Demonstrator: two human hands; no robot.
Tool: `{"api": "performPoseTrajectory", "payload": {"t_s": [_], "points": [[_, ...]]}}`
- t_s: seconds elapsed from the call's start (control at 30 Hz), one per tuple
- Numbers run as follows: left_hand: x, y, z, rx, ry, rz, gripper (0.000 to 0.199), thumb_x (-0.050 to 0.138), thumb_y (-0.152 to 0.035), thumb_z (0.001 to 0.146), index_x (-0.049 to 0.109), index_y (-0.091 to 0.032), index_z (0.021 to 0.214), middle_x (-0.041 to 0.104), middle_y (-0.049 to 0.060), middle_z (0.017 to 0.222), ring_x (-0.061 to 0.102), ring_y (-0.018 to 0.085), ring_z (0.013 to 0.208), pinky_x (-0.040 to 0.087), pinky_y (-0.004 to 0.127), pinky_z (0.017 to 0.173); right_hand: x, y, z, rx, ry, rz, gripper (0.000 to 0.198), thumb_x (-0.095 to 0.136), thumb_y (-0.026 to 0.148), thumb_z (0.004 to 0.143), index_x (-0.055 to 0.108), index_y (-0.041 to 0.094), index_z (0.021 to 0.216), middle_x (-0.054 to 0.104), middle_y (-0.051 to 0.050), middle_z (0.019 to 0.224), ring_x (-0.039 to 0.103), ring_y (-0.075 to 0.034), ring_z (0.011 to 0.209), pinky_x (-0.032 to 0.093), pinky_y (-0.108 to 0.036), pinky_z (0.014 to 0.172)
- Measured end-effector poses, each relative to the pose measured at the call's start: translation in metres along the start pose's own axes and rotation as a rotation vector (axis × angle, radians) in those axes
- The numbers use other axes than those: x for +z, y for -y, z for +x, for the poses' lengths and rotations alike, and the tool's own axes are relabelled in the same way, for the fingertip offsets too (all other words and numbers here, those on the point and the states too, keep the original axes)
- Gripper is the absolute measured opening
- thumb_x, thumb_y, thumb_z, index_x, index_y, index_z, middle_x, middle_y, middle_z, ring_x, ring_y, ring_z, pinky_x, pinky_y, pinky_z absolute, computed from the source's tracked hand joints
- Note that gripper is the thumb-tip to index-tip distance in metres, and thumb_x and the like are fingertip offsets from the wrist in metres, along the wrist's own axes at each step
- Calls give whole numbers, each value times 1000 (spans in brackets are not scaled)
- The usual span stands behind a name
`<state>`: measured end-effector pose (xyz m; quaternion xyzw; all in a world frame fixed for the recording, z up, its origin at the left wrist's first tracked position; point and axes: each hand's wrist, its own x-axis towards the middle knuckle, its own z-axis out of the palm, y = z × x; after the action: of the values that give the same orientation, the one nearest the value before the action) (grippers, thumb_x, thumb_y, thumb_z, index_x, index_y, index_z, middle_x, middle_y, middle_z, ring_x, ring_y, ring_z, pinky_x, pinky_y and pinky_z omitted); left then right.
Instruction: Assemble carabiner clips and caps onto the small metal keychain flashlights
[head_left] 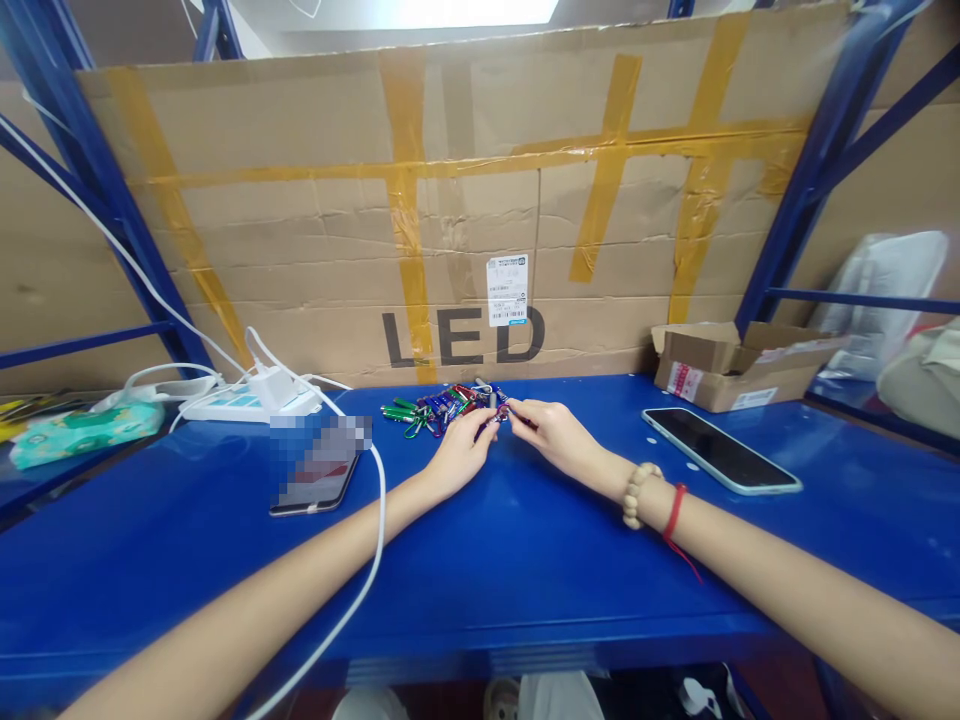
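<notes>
A pile of small metal carabiners [442,403] in green, blue, red and silver lies at the back of the blue table, just beyond my hands. My left hand [463,450] is closed, thumb and fingers pinching a small reddish carabiner [503,412]. From the other side, my right hand [553,432] pinches the same piece with its fingertips. Most of this piece is hidden by the fingers, so its exact shape is hard to make out. On my right wrist are a beaded bracelet [637,495] and a red string [677,512].
A phone [319,475] lies left, near a white cable [381,500] that crosses my left forearm. A power strip [225,403] and a green packet [88,435] are farther left. Right are another phone [720,450] and an open cardboard box [739,370]. Cardboard [322,260] walls the back.
</notes>
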<state>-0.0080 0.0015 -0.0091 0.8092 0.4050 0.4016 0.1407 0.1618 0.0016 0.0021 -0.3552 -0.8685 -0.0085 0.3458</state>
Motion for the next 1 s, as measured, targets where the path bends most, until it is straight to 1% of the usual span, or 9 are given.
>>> {"api": "performPoseTrajectory", "payload": {"t_s": [0.27,0.4,0.57,0.67,0.77,0.83,0.87,0.93,1.0], "points": [[-2,-3,0,39,21,-22,23,42,-22,85,63,-15,81,66,4,74,60,16,71,45,26,71,5,-1,-1,31,-25,90,27,40,29,90,61,15,101,67,-10,91,62,-18,77,44,-26,70],[-4,-6,-1,5,79,-69,23,44,-22,84,65,-14,84,67,4,74,61,15,68,46,24,68,10,-4,0,59,-86,144,27,43,29,89,63,16,102,69,-9,96,63,-19,82,46,-27,74],[-3,-6,-1,-23,71,-66,24,45,-22,84,66,-12,91,68,5,73,63,16,68,47,24,68,12,-4,1,95,-118,165,27,43,30,87,66,16,92,70,-6,84,62,-17,70,45,-24,66],[-2,-5,-1,-10,62,-38,23,46,-20,83,66,-13,92,69,5,73,64,16,66,48,26,69,11,-1,2,126,-113,175,29,42,32,87,65,15,85,67,-2,69,56,-13,58,42,-21,57],[-1,-6,-4,85,101,-11,21,51,-19,80,68,-17,92,71,4,85,65,17,76,48,27,77,9,-2,4,195,-129,197,31,41,34,88,64,14,80,59,1,54,51,-11,49,37,-20,50],[0,-8,-6,151,129,16,21,52,-19,79,68,-20,94,71,3,95,65,17,85,48,27,81,8,-7,5,233,-143,202,32,40,35,88,63,15,75,58,2,51,52,-11,48,37,-20,50],[1,-8,-7,158,133,33,22,52,-20,80,67,-21,96,70,3,97,65,17,86,48,27,81,7,-10,5,248,-135,195,33,40,34,88,62,15,72,58,2,51,53,-11,48,38,-20,51],[1,-10,-8,112,120,68,23,50,-24,81,65,-21,99,70,3,96,65,18,83,48,27,77,5,-20,5,276,-91,168,33,40,32,87,60,15,66,60,0,52,56,-12,49,40,-20,53],[0,-10,-8,25,92,85,25,49,-28,82,62,-21,102,70,2,86,64,18,78,48,28,71,2,-30,4,313,-42,131,32,40,30,87,59,15,66,61,-1,53,59,-12,49,42,-21,54]]}}
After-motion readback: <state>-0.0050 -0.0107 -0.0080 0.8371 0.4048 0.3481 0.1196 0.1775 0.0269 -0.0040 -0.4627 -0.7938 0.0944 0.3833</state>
